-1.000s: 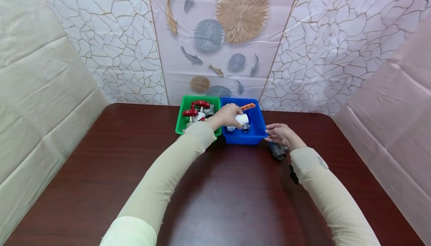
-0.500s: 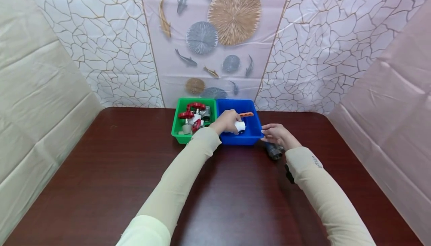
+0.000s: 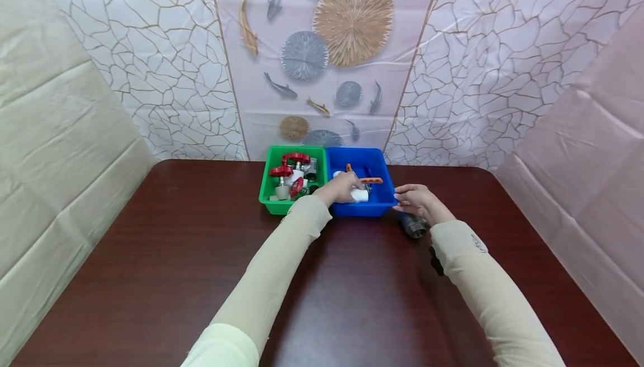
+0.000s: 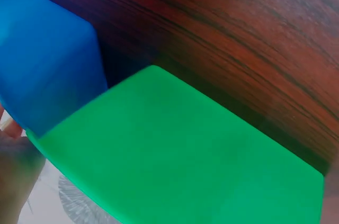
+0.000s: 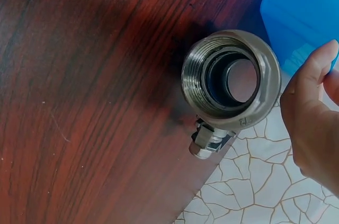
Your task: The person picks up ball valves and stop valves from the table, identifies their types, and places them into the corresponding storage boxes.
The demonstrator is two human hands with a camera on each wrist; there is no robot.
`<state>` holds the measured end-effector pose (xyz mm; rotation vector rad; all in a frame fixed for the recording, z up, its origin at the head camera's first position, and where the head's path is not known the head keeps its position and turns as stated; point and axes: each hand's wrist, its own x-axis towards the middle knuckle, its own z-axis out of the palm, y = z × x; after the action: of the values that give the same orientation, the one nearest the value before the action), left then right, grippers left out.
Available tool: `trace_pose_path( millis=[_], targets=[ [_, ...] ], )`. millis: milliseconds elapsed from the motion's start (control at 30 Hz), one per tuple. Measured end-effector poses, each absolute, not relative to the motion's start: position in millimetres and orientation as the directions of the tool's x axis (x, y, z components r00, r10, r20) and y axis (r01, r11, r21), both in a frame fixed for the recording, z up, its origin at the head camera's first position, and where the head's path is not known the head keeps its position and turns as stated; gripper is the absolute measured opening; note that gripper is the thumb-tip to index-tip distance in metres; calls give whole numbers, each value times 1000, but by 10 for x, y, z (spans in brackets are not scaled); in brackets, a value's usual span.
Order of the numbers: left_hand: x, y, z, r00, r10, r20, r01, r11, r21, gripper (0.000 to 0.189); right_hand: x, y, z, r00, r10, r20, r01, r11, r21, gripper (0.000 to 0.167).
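Note:
My left hand (image 3: 344, 187) reaches into the blue bin (image 3: 387, 206), its fingers round a white pipe fitting (image 3: 359, 195) low in the bin. An orange lever handle (image 3: 372, 180) lies just beyond the fingertips, and a second orange piece (image 3: 349, 167) shows behind the hand. My right hand (image 3: 418, 199) pinches the bin's right rim between thumb and fingers; the right wrist view shows this hand (image 5: 318, 102) at the blue wall. Below it a threaded metal valve (image 5: 233, 81) sits on the table. The left wrist view catches only part of the left hand (image 4: 18, 166).
Against the blue bin's left side stands a green bin (image 3: 276, 209) with several valves inside, some with red handwheels (image 3: 296, 158). Both stand near the back of the dark wooden table (image 3: 211, 227). A patterned cloth wall (image 3: 191, 76) rises behind.
My left hand has lowered the white fitting from above the bin down into it. The orange handle near the fingertips has shifted toward the front. My right hand stays at the rim.

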<state>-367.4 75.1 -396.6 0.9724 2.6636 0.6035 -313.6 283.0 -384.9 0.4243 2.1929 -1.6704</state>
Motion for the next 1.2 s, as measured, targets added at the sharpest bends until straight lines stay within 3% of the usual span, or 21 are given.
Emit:
trace_pose_path(
  millis=[267, 500, 733, 933, 1200],
  targets=[
    [-3676, 698, -3955, -701, 697, -152, 596, 689, 412, 46, -3152, 2842, -3869, -894, 18, -449, 437, 267, -859, 45],
    [-3673, 718, -3975, -713, 663, -230, 548, 731, 407, 46, -3149, 2832, -3874, -891, 37, -452, 444, 274, -853, 43],
    [-3720, 745, -4028, -701, 692, -171, 620, 710, 334, 26, -3165, 2816, -3861, -890, 35, -454, 444, 287, -849, 43],
    [-3702, 743, -4037, -742, 644, -185, 532, 735, 421, 26, -3162, 2806, -3841, -890, 38, -453, 444, 286, -849, 43],
    [-3694, 744, -4032, -696, 701, -156, 631, 701, 332, 27, -3153, 2808, -3851, -890, 56, -452, 448, 283, -848, 42]
  ],
)
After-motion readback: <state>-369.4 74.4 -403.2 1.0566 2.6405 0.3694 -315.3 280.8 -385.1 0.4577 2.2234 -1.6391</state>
